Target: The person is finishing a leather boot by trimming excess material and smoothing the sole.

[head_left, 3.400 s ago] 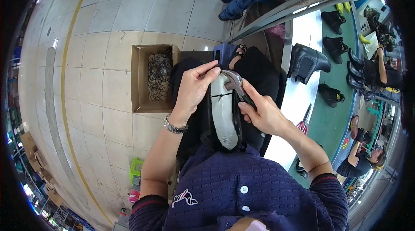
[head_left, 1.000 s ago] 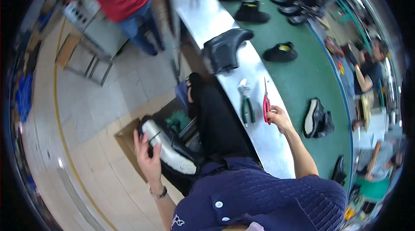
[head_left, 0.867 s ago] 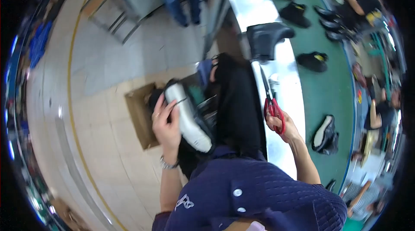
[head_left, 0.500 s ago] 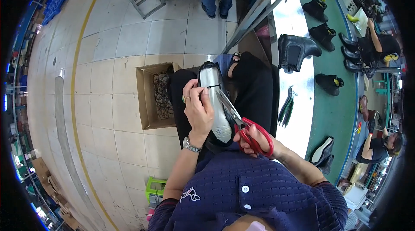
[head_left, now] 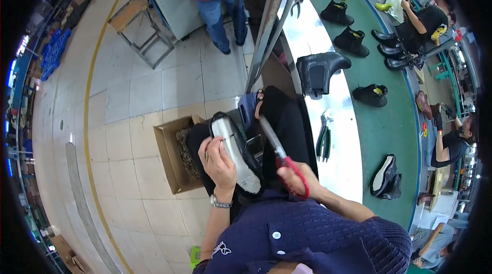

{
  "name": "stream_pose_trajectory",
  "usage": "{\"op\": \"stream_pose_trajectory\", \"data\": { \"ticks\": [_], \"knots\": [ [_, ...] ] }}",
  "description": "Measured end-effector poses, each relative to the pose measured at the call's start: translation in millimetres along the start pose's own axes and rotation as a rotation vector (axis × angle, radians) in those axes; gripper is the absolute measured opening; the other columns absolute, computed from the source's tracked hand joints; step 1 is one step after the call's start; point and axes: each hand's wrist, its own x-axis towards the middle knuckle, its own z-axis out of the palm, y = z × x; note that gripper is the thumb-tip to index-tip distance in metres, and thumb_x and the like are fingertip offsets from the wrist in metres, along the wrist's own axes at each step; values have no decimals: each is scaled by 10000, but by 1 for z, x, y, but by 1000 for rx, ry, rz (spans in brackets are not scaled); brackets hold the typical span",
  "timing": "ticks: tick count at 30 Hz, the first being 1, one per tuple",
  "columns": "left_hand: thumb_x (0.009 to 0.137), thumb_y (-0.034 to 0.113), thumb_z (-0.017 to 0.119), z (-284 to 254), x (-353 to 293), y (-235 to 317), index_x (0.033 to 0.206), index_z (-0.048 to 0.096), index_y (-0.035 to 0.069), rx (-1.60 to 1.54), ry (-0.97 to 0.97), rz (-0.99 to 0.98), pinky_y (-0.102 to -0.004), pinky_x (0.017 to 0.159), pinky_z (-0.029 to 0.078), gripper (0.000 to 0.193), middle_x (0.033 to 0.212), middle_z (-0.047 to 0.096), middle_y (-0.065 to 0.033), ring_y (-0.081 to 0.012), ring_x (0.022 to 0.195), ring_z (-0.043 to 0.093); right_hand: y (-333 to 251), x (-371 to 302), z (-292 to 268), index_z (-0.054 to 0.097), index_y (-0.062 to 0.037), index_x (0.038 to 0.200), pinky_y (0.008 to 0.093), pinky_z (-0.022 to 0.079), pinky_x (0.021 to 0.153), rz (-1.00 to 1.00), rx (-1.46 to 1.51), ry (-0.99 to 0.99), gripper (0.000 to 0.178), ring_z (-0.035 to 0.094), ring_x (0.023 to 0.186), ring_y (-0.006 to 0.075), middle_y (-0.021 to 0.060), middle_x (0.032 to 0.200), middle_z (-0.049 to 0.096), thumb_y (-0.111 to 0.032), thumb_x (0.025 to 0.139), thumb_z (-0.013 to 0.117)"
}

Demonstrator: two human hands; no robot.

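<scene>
My left hand (head_left: 220, 165) grips a black boot (head_left: 256, 174) on my lap, fingers closed over its edge. The boot's pale silvery underside (head_left: 237, 153) faces up, toe end away from me. A thin dark strip shows near my fingertips; whether it is still a whole loop I cannot make out. In my right hand (head_left: 297, 179) is a pair of scissors (head_left: 274, 140) with red handles, fingers wrapped round them. The blades point away and look nearly closed, apart from the boot and over my right thigh.
On my left a cardboard box (head_left: 177, 169) holds dark stringy scraps. To my right, a metal ledge (head_left: 338, 153) carries green-handled pliers (head_left: 324, 138) and a black boot (head_left: 319, 72). Beyond it, a green conveyor (head_left: 353, 140) bears several boots. A slanted metal post (head_left: 269, 23) rises ahead.
The scissors have come off the strip and swung right, away from the boot, their blades closing. The boot has tilted left and my left hand has slid along it. My view has shifted.
</scene>
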Motion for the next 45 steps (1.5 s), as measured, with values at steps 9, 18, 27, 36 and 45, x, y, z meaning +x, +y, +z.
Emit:
{"op": "stream_pose_trajectory", "data": {
  "ticks": [9, 18, 27, 36, 45],
  "knots": [
    [943, -31, 474, -36, 29, 15, 991, 458, -19, -319, 464, 152, -354, 736, 474, 52, 918, 588, -168, -267, 801, 561, 133, 14, -140, 646, 47, 1056, 363, 491, 665, -58, -448, 1018, 366, 617, 684, 234, 153, 790, 654, -189, 794, 743],
    [985, 121, 521, -77, 34, -106, 1256, 454, -75, 262, -85, -311, -395, 896, 478, 341, 1185, 588, -227, -329, 1052, 589, 172, 29, -151, 577, 42, 1205, 430, 445, 942, -242, -746, 1240, 422, 549, 1095, 384, 221, 1168, 561, -110, 825, 678],
    [959, 276, 517, -9, 19, -15, 1365, 504, 2, -20, -351, 315, -483, 1129, 263, 489, 1428, 481, -166, -361, 1375, 362, 93, 93, -122, 421, 31, 1391, 435, 444, 954, -76, -757, 972, 712, 531, 1141, 395, 247, 1216, 546, -348, 852, 691],
    [871, 428, 648, 61, 74, 23, 1229, 631, 55, -138, -834, 341, -444, 1077, 349, 517, 1251, 621, -138, -326, 1204, 538, 127, 83, -155, 524, 40, 1293, 324, 497, 764, -142, 195, 670, 418, 640, 857, 221, 153, 1006, 660, -82, 895, 478],
    [966, 265, 545, 95, 127, 5, 1039, 668, 13, -166, -639, 327, -438, 746, 514, 290, 925, 690, -167, -369, 832, 656, 52, 23, -122, 210, -98, 1527, 200, 461, 602, 35, 572, 117, 752, 626, 817, 102, 88, 937, 691, -101, 902, 630]
  ]
}}
